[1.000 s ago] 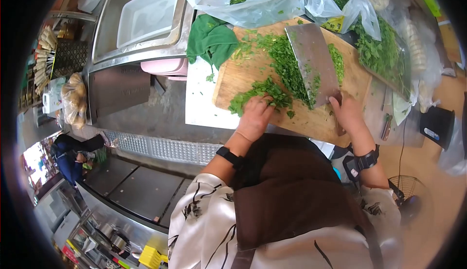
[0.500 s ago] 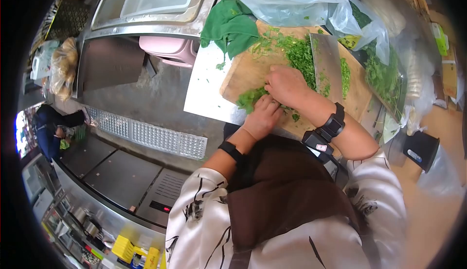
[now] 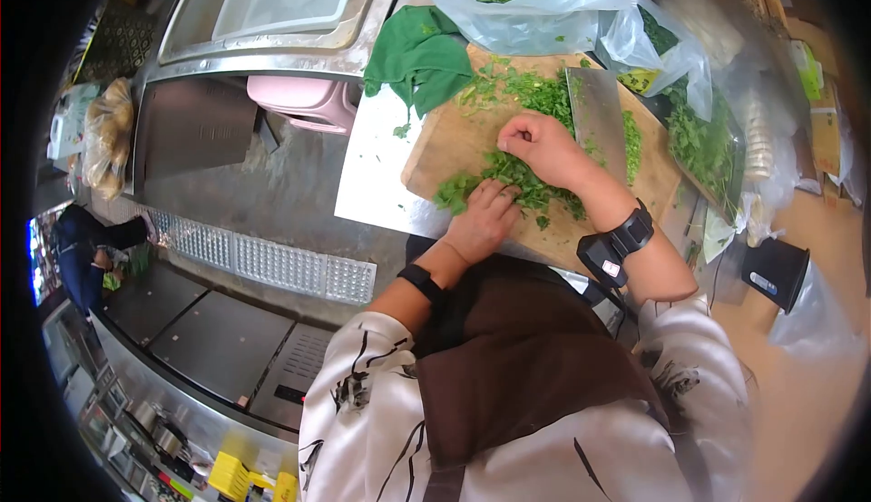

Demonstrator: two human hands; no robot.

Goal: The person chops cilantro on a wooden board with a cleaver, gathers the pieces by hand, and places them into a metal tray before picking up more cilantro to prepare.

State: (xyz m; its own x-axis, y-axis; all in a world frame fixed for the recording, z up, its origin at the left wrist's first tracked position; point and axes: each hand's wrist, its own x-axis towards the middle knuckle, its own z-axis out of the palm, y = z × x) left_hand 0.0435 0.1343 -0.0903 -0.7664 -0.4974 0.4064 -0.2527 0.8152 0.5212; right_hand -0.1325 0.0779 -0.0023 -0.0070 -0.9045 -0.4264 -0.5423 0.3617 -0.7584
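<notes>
On the wooden cutting board (image 3: 437, 144) lies a bunch of leafy cilantro (image 3: 508, 171). My left hand (image 3: 485, 216) rests on its near end, fingers curled over the leaves and stems. Just above the bunch is my right hand (image 3: 542, 148), its thumb and fingertips pinched together; whatever may be between them is too small to make out. A wide cleaver blade (image 3: 596, 116) lies flat on the board past my right hand, with bits of green stuck to it. Chopped greens (image 3: 544, 94) are heaped left of the blade, and more chopped green (image 3: 632, 148) shows along its right side.
A crumpled green cloth (image 3: 413, 58) lies at the board's far left corner. Plastic bags (image 3: 581, 26) with greens stand behind the board, and more leafy herbs (image 3: 703, 148) lie to its right. A pink bin (image 3: 299, 98) sits below the counter. Another person (image 3: 82, 248) is at far left.
My right hand has lifted away from my left hand, moving slightly up and right. More of the cilantro now shows, spread out between the hands. My left hand stays on the bunch.
</notes>
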